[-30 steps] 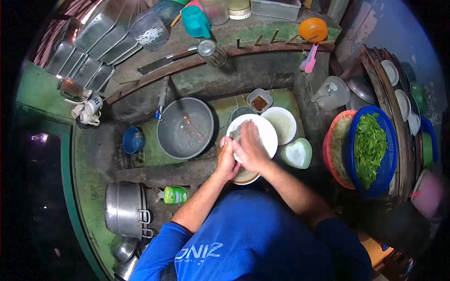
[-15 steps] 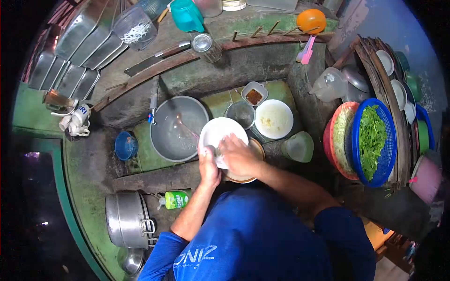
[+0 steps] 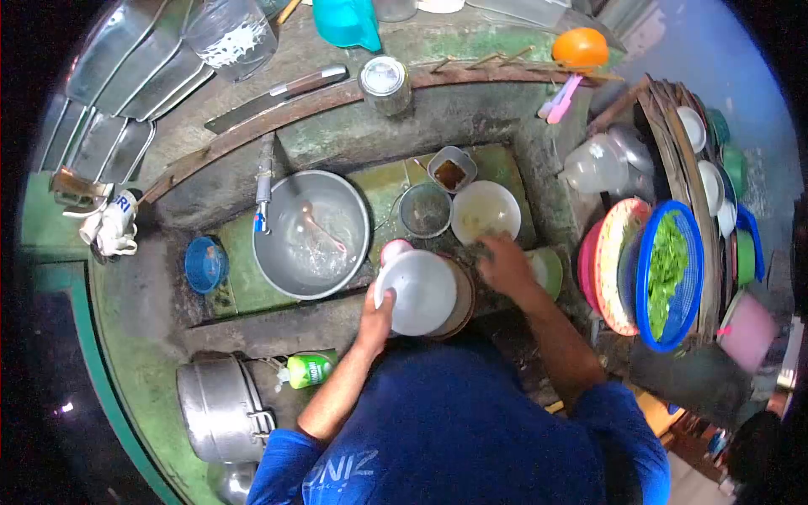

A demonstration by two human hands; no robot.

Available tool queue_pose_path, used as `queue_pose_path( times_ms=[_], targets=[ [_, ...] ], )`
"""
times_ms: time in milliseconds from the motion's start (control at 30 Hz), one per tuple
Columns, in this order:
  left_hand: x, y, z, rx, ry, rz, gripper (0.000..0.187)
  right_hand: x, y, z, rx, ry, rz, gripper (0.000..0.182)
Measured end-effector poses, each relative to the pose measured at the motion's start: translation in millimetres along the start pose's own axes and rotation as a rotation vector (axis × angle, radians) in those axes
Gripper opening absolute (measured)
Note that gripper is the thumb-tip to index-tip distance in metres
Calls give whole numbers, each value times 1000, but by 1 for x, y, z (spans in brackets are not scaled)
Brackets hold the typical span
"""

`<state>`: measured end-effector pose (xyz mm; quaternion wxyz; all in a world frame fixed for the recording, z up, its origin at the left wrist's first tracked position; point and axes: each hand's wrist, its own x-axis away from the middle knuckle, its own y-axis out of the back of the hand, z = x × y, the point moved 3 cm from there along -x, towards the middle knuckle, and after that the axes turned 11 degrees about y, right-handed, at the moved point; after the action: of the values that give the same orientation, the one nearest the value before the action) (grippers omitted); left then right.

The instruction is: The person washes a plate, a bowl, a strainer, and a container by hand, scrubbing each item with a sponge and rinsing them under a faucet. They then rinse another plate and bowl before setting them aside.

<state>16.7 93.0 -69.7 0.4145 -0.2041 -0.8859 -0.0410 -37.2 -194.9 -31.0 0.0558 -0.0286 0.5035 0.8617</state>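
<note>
My left hand (image 3: 376, 320) grips a white bowl (image 3: 421, 295) by its left rim, thumb over the edge, tilted toward me. Behind that bowl shows part of a brown-rimmed plate (image 3: 461, 303), and a small pink round thing (image 3: 394, 250) peeks out at its upper left. My right hand (image 3: 505, 268) is at the near rim of another white bowl (image 3: 486, 210) with cloudy liquid in it; its fingertips are blurred there. Beside that bowl are a grey tub (image 3: 425, 209) and a small square dish (image 3: 452, 171) with brown liquid.
A large grey basin (image 3: 311, 236) holds water and a pink-handled ladle (image 3: 324, 227) under the tap (image 3: 262, 206). A blue cup (image 3: 205, 263) stands to its left. A green soap pouch (image 3: 309, 369) and metal pot (image 3: 220, 406) are lower left. A blue basket (image 3: 695, 286) with greens is right.
My right hand has left the held bowl and moved right to the other white bowl. My left hand has lowered the held bowl slightly rightward. The head view has shifted a little.
</note>
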Motion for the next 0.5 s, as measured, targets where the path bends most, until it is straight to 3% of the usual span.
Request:
queue_pose_path(
  times_ms=[67,167,233,267,333,367,400,433,500],
  targets=[
    [-7,2,7,-4,-53,-55,40,20,57,-7,36,-247,279,42],
    [-19,3,24,49,-82,-138,31,38,76,-51,96,-156,490,40],
    [-27,7,42,-12,-21,-136,34,40,83,-61,126,-214,823,38],
    [-27,4,47,-30,-74,-186,29,30,78,-71,109,-209,829,38],
    [-30,0,53,-93,-56,-234,26,-13,66,-99,-142,-259,646,34],
    [-28,-4,56,-144,-44,-271,22,-27,37,-129,-191,-309,357,27],
    [-27,-9,58,-151,-31,-281,22,-57,16,-158,-280,-255,266,24],
    [-26,-15,58,-98,-71,-287,21,-81,-15,-187,-249,-217,-84,22],
    [-26,-20,61,-51,-112,-313,19,-113,-67,-234,-349,-520,-325,24]
  ],
)
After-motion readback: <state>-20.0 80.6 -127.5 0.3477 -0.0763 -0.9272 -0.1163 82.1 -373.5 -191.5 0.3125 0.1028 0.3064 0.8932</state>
